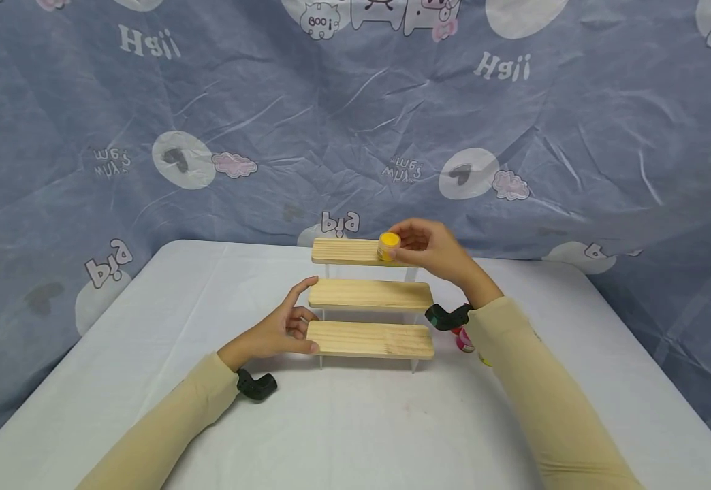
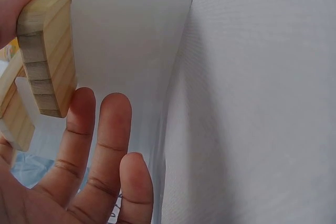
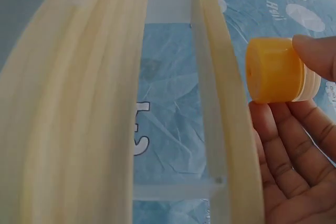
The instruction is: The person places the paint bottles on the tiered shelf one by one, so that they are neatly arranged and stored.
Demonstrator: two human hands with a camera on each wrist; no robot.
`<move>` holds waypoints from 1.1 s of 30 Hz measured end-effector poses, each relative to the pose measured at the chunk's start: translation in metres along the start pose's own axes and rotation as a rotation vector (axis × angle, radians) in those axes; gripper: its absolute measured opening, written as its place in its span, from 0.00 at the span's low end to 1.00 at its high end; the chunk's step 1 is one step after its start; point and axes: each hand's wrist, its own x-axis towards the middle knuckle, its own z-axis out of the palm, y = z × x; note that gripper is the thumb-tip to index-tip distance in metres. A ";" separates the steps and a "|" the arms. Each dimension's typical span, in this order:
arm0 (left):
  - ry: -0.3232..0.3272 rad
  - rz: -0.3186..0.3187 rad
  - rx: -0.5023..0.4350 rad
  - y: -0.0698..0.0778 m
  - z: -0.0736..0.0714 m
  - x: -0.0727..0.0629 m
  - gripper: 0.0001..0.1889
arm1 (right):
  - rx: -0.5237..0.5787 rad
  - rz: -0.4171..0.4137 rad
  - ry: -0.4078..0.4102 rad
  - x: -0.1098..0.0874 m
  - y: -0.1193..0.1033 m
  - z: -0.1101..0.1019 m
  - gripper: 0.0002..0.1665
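A three-tier stand has pale wooden boards (image 1: 370, 295) on translucent side supports (image 2: 128, 35). My left hand (image 1: 278, 329) holds its left end, thumb on the lowest board (image 1: 368, 340) and forefinger at the middle one. In the left wrist view its other fingers (image 2: 113, 129) extend along the side support, one fingertip against the board's underside. My right hand (image 1: 432, 250) pinches a small yellow jar (image 1: 389, 246) between thumb and fingers at the top board (image 1: 343, 251). The right wrist view shows the jar (image 3: 275, 69) close beside a board's edge, its yellow part facing the boards.
Behind my right wrist, partly hidden by the sleeve, several small coloured jars (image 1: 464, 340) lie on the white-covered table (image 1: 239, 272). A blue-grey printed cloth (image 1: 331, 102) hangs behind the table. Each wrist wears a black device (image 1: 257, 386).
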 end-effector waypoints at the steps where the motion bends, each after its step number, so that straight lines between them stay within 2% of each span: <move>1: -0.001 0.000 -0.001 0.000 0.000 0.000 0.65 | 0.005 0.007 0.003 0.002 0.001 0.001 0.19; 12: 0.002 0.002 -0.003 0.000 -0.001 0.000 0.65 | -0.081 0.051 0.000 0.020 -0.002 0.017 0.21; 33: -0.011 -0.011 0.009 -0.001 -0.002 0.000 0.65 | 0.004 0.012 -0.020 0.051 -0.016 0.054 0.22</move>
